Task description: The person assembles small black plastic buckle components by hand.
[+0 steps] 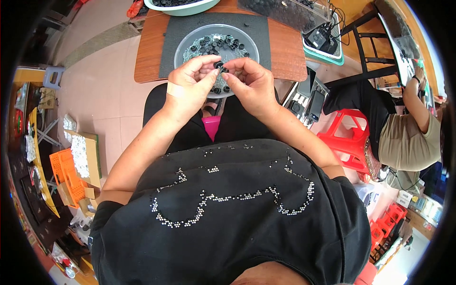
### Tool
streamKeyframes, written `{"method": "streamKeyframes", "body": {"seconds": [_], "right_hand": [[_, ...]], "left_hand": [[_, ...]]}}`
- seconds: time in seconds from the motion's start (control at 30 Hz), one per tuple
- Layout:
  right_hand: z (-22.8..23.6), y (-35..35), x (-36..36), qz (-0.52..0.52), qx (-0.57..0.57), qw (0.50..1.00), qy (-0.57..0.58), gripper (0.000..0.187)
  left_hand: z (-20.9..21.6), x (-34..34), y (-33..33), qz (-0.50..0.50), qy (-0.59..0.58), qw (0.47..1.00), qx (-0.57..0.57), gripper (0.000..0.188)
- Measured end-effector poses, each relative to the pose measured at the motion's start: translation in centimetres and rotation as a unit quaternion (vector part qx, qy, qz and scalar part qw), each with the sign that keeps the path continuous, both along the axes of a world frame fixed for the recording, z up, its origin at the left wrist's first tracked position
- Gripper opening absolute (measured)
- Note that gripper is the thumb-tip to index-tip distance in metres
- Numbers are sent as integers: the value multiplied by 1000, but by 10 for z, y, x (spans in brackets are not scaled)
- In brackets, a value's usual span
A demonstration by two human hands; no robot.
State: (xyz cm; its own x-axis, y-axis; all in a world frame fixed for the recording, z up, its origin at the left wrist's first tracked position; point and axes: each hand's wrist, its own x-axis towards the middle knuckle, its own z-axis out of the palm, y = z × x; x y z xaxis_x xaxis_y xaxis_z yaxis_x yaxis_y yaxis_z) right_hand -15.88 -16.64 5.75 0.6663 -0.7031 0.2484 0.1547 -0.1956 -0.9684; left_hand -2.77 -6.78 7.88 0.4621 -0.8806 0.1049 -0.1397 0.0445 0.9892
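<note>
Over the near half of a round clear plastic bowl [257,51], my two hands meet with fingertips almost touching. My left hand [186,89] pinches a small black round knob [218,64] between thumb and fingers. My right hand [252,88] is closed in a pinch right beside it, at a second small dark piece [225,70] whose kind is too small to tell. In the bowl lie many thin silver screws [191,56] and, on top of them, several loose black knobs [209,46] like the held one.
The bowl stands on a dark mat [169,57] on a brown wooden table [289,61]. Behind it are a pale green basin [185,8] and a clear bin [285,16] of black parts. A basket [327,42] holds cables. At right, another person [408,137] sits near a red stool [344,137].
</note>
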Motion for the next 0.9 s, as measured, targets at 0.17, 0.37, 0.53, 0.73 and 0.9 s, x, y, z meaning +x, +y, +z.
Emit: {"method": "streamKeyframes", "body": {"seconds": [0.17,0.37,0.53,0.73,0.9], "right_hand": [[5,4,1,-17,5,1000,1,15],[7,3,-2,-9,6,1000,6,15],[7,4,-2,-12,-7,1000,4,16],[4,3,-1,-15,-14,1000,9,17],[2,1,0,-13,-4,1000,1,17]], "left_hand": [[5,-3,5,7,-79,997,12,27],[6,-5,4,5,-34,999,16,27],[1,-4,3,12,-13,1000,-8,25],[-1,-5,3,12,-19,1000,2,24],[6,-7,4,5,-69,997,13,26]]}}
